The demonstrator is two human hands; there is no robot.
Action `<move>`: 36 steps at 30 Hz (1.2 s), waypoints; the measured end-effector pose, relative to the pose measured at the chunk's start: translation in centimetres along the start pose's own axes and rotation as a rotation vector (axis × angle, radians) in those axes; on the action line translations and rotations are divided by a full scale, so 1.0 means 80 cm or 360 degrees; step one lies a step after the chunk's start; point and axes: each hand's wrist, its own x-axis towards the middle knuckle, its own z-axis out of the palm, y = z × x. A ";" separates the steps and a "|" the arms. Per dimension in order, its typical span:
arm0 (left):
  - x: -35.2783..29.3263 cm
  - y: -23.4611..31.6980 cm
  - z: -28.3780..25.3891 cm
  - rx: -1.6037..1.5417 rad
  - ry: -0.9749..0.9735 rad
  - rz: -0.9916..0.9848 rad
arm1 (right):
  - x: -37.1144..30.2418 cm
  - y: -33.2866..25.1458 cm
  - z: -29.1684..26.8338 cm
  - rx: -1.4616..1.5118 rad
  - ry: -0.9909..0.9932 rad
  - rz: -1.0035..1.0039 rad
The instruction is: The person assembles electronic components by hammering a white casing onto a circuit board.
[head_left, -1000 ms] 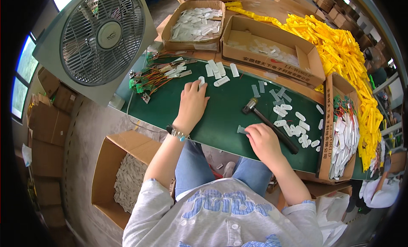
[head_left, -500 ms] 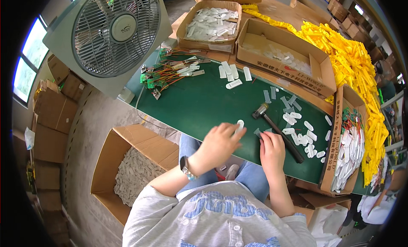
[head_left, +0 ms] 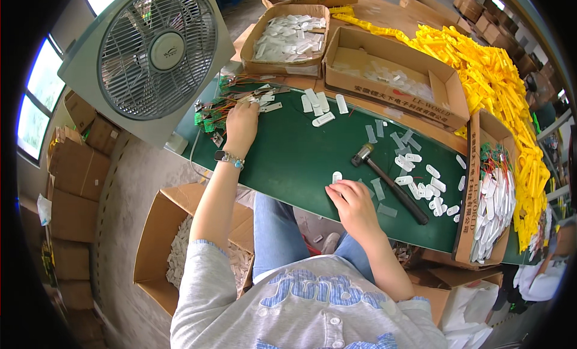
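My left hand [head_left: 241, 125] reaches to the far left of the green tabletop, its fingers bunched down on a pile of wired circuit boards [head_left: 207, 117] with green boards, red and yellow wires and pale strips. What is between the fingertips is hidden. Near the front edge, my right hand [head_left: 356, 208] has its fingers drawn together at the near end of a white oval plastic shell [head_left: 337, 177]. Clear plastic pieces [head_left: 378, 188] lie beside that hand. A black-handled hammer [head_left: 393, 183] rests just to its right, with several white shells [head_left: 438, 185] beyond.
Along the back stand a carton of white pieces [head_left: 288, 39] and a long carton [head_left: 393, 78]. A carton of wired white parts [head_left: 472, 223] borders the right, by a yellow heap [head_left: 475, 60]. A fan [head_left: 159, 54] stands left; an open floor box [head_left: 156, 253] sits below.
My left hand has swung from the front middle to the circuit board pile at far left. My right hand has shifted left to the white shell, leaving clear pieces on the table.
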 end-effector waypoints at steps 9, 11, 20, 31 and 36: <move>0.020 -0.015 -0.026 -0.0193 0.0324 -0.0068 | -0.012 -0.002 -0.009 0.0181 -0.0062 0.0037; 0.031 -0.016 -0.045 -0.0520 0.0420 -0.0341 | -0.013 -0.003 -0.008 0.0106 0.0028 0.0032; 0.086 -0.005 -0.122 -0.0807 0.0600 -0.0409 | -0.022 0.000 -0.007 -0.0001 -0.0029 0.0132; 0.086 0.030 -0.128 -0.1315 0.0678 -0.0350 | -0.020 0.002 -0.001 -0.0031 0.0012 0.0119; 0.071 0.070 -0.133 -0.1336 0.0113 -0.0283 | -0.021 -0.001 -0.005 -0.0024 -0.0013 0.0109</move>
